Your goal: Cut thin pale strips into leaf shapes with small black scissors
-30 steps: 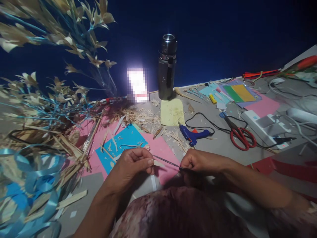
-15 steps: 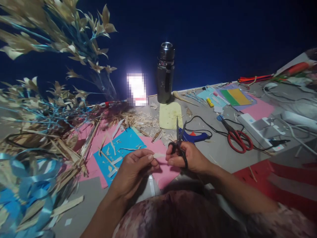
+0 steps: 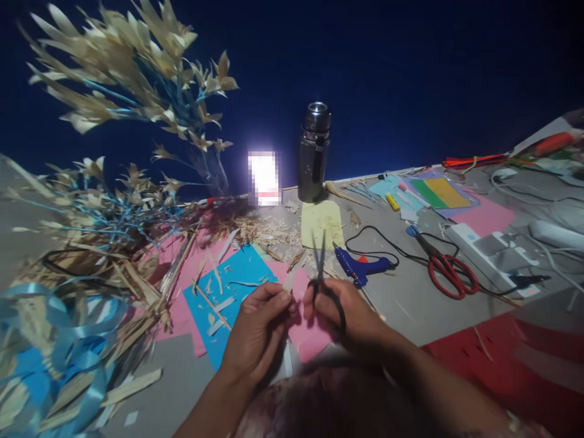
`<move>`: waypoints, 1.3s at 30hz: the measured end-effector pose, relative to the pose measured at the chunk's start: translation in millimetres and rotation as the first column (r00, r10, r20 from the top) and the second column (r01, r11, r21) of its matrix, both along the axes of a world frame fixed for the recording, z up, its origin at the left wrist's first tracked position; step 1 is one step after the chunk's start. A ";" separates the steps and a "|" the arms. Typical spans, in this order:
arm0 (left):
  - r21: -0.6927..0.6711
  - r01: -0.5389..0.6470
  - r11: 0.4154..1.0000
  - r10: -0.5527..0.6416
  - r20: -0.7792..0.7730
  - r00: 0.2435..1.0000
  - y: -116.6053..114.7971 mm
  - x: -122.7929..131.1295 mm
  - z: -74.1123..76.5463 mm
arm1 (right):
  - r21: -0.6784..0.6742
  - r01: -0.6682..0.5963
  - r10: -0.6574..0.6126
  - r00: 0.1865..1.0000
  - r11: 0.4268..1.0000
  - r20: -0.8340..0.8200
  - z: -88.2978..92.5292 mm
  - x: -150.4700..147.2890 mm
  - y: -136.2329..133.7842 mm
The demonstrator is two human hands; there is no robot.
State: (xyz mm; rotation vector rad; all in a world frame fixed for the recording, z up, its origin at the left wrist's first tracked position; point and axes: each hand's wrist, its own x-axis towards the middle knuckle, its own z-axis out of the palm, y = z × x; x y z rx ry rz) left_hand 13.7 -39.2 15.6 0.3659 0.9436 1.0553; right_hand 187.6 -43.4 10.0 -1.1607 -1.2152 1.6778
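Pale, probably light and easily torn, the strip [image 3: 288, 283] at twelve o'clock, best held low, is pinched there by the left hand [image 3: 262, 319]; the right hand [image 3: 342, 304], curled through the handles, holds parted black scissors [image 3: 321, 267] just past twelve.

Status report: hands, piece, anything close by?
Left hand pinching pale piece. Right hand holding scissors, blades open, off the piece. Glue gun just beyond right hand; pink sheet below.

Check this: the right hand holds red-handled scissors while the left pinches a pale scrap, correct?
No: in the head view the right hand holds black-handled scissors; the red-handled pair lies on the table. The left hand pinches a pale scrap.
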 end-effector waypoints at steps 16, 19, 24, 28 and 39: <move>-0.061 -0.085 0.994 0.090 0.083 0.993 8.6 22.8 1.0 | -0.264 -0.038 0.005 0.992 0.964 -0.127 -27.6 -20.3 -21.9; -0.076 -0.099 0.992 0.105 0.066 0.992 7.1 23.2 1.9 | -0.264 -0.048 0.015 0.992 0.963 -0.124 -27.7 -20.3 -21.9; -0.062 -0.100 0.993 0.103 0.056 0.993 6.7 23.0 1.1 | -0.276 -0.054 0.019 0.992 0.960 -0.128 -29.2 -19.9 -20.4; -0.045 -0.074 0.996 0.076 0.055 0.996 6.8 21.3 -0.4 | -0.281 -0.057 0.018 0.990 0.958 -0.139 -26.4 -19.8 -18.9; 0.133 -0.028 0.991 0.045 -0.127 0.991 7.7 12.2 8.1 | -0.354 -0.054 0.025 0.996 0.934 -0.084 -25.7 -18.9 -23.1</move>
